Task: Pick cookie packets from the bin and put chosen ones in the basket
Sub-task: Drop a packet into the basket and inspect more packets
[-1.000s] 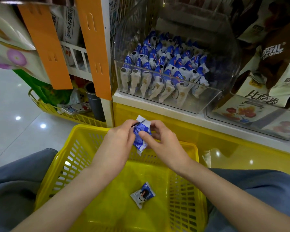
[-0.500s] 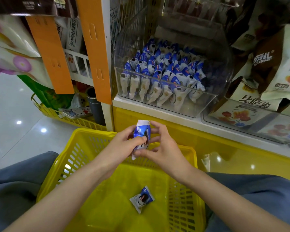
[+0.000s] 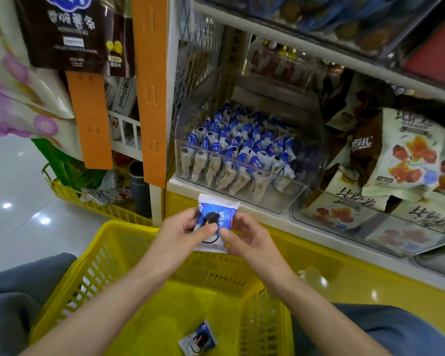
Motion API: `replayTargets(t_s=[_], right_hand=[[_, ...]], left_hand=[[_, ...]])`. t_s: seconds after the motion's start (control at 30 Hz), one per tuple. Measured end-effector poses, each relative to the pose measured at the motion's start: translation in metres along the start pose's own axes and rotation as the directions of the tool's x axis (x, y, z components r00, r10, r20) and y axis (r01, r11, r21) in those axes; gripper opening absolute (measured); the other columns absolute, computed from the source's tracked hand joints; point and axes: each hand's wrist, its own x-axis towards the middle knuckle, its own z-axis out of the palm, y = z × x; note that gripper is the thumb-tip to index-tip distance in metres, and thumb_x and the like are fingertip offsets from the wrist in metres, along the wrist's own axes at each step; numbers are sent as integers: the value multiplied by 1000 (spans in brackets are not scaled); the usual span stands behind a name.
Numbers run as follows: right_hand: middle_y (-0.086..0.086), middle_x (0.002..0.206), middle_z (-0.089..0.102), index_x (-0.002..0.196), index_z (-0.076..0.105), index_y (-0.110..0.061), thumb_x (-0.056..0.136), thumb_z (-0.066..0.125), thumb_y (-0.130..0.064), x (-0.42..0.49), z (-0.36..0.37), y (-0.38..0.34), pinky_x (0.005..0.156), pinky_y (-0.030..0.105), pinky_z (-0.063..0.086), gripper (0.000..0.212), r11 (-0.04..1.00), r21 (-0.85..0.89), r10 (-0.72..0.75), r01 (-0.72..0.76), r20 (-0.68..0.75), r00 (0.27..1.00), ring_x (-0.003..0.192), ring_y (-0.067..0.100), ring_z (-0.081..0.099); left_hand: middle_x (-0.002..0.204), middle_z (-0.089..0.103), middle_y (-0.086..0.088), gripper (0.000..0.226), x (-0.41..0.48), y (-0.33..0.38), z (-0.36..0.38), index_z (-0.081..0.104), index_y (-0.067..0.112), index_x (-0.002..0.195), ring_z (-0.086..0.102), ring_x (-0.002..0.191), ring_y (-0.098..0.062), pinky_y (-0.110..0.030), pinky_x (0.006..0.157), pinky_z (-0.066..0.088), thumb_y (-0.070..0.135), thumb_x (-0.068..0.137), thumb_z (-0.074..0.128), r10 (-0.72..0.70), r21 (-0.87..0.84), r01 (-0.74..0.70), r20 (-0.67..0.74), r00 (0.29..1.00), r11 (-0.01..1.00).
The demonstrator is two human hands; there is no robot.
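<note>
A yellow basket [image 3: 100, 260] is sitting nearest the camera, between the person's grey-clad knees. One cookie packet [image 3: 198, 339] is lying flat on its floor, close to the near edge, blue and white with a dark round picture on it.

Above the far rim of the basket, both hands are holding a second cookie packet [image 3: 217, 214] upright. The left hand [image 3: 180, 232] is pinching its left side, thumb on the front, and the right hand [image 3: 244, 240] is pinching its right side in the same way. The packet is facing the camera; its print is blurred, but it seems to match the one in the basket.

Just beyond the hands, a white shelf ledge [image 3: 306, 228] is running across the view. A clear bin [image 3: 288, 199] is standing on it, and rows of blue-and-white packets [image 3: 242, 147] are filling it, standing on end.

To the right of the bin, larger snack bags [image 3: 406, 155] are leaning in another clear tray. To the left, an orange strip [image 3: 149, 86] is hanging down the shelf post, and a second yellow basket [image 3: 70, 194] is resting on the glossy floor.
</note>
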Motion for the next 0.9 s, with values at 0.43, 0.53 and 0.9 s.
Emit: replayTargets(t_s=[0.43,0.53,0.9], right_hand=[[-10,85,67,99,58,-21,79,67,-30,11,-80,-98,66,7,46,23,896,-357,-378,263,-305,874,75,-6,62],[-14,82,59,104,56,-17,85,65,-27,38,-101,-117,63,4,43,24,684,-721,-437,111,-284,853,70,-2,57],[9,95,63,102,62,-11,85,62,-34,103,-87,-109,68,30,49,29,150,-962,224,-226,-190,956,77,17,59]], left_hand=[[121,53,11,33,55,70,16,47,24,128,47,112,-4,-19,94,36,26,96,44,435,570,-396,74,898,720],[126,52,3,34,78,65,7,46,21,128,45,116,-14,-29,100,30,33,98,34,443,809,-383,173,880,445],[102,65,2,50,93,42,-6,61,18,106,53,97,-16,-32,93,32,41,95,19,507,863,-415,230,830,287]])
